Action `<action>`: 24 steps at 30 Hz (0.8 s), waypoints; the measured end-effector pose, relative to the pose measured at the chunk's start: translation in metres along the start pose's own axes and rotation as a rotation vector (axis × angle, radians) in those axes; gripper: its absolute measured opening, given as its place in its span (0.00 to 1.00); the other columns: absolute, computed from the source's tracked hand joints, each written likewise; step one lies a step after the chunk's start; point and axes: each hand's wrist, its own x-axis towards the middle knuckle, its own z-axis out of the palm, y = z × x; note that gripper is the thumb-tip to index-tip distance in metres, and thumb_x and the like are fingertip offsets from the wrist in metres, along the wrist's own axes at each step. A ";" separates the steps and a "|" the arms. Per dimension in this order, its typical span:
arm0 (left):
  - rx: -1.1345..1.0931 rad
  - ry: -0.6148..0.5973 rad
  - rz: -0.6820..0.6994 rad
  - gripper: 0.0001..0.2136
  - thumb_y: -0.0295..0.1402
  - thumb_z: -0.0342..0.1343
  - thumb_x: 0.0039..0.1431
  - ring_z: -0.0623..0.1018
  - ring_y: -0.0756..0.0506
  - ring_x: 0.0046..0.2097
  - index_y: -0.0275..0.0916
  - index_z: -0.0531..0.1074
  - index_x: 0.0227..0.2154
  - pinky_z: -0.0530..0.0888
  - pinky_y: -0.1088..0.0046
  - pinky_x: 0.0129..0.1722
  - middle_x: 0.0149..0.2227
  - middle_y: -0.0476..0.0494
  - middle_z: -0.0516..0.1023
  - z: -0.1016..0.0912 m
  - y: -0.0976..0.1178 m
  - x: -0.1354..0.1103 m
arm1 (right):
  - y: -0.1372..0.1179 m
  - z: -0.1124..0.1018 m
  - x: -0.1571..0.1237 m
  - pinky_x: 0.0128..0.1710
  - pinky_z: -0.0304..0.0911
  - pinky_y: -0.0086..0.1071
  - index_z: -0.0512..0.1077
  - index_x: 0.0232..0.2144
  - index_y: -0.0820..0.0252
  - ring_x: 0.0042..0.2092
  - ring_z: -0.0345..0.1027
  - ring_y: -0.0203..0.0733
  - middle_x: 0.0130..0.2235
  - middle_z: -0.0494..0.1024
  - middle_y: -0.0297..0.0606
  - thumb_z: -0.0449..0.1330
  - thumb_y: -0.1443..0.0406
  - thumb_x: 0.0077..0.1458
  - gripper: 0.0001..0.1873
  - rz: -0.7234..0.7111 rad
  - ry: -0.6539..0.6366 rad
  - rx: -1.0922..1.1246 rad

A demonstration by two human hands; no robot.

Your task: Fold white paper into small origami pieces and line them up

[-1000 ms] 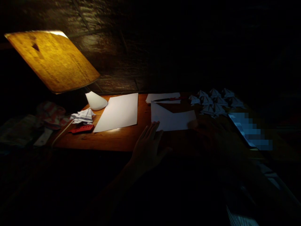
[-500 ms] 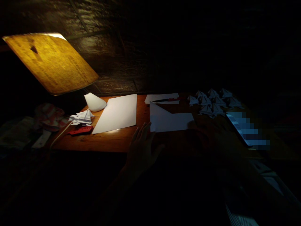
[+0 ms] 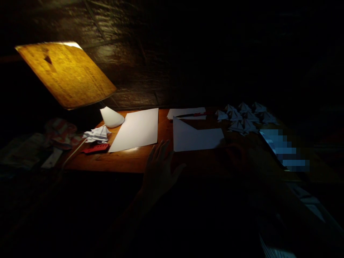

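Before you, the table (image 3: 126,163) is smooth wood, glossy towards its front edge. The folded sheet (image 3: 199,140) and the flat sheet (image 3: 138,130) to its left are smooth, matt white paper. Sharply creased paper figures (image 3: 235,115) cluster at your far right corner. Near your far left corner, a smooth lamp base (image 3: 111,119) stands below a mottled, parchment-like lampshade (image 3: 68,77). Beyond the far edge, the wall (image 3: 107,53) looks rough and shiny.

Wooden table (image 3: 126,163), folded paper (image 3: 197,139), flat sheet (image 3: 137,130), pointed paper shapes (image 3: 249,115)

Two hands (image 3: 160,168), one part-folded sheet (image 3: 197,139), nine clustered paper figures (image 3: 250,116), one lamp (image 3: 70,77).
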 end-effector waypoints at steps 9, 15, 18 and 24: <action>-0.181 0.004 -0.020 0.19 0.45 0.58 0.68 0.69 0.29 0.67 0.42 0.66 0.55 0.71 0.39 0.64 0.65 0.33 0.68 0.010 -0.015 0.000 | 0.010 0.025 0.028 0.43 0.76 0.47 0.74 0.55 0.60 0.44 0.80 0.54 0.47 0.84 0.49 0.65 0.58 0.53 0.27 0.247 0.035 0.440; -0.357 0.109 0.024 0.24 0.33 0.54 0.69 0.68 0.34 0.68 0.45 0.57 0.65 0.70 0.44 0.66 0.65 0.35 0.66 0.003 -0.039 0.017 | 0.007 0.006 0.040 0.41 0.74 0.43 0.79 0.30 0.56 0.38 0.77 0.50 0.35 0.82 0.42 0.63 0.56 0.54 0.11 0.208 -0.085 0.746; -0.271 0.075 0.177 0.33 0.25 0.54 0.63 0.57 0.32 0.75 0.46 0.53 0.69 0.60 0.38 0.71 0.73 0.35 0.56 -0.005 -0.051 0.028 | 0.014 0.004 0.041 0.46 0.72 0.45 0.77 0.26 0.54 0.42 0.76 0.51 0.36 0.81 0.44 0.62 0.51 0.55 0.16 0.137 -0.115 0.912; -0.196 -0.072 0.357 0.41 0.23 0.57 0.60 0.50 0.31 0.77 0.48 0.49 0.73 0.53 0.36 0.73 0.77 0.36 0.47 -0.010 -0.061 0.049 | 0.021 -0.004 0.046 0.41 0.70 0.43 0.74 0.24 0.54 0.35 0.72 0.47 0.30 0.76 0.41 0.66 0.45 0.53 0.21 0.100 -0.220 1.145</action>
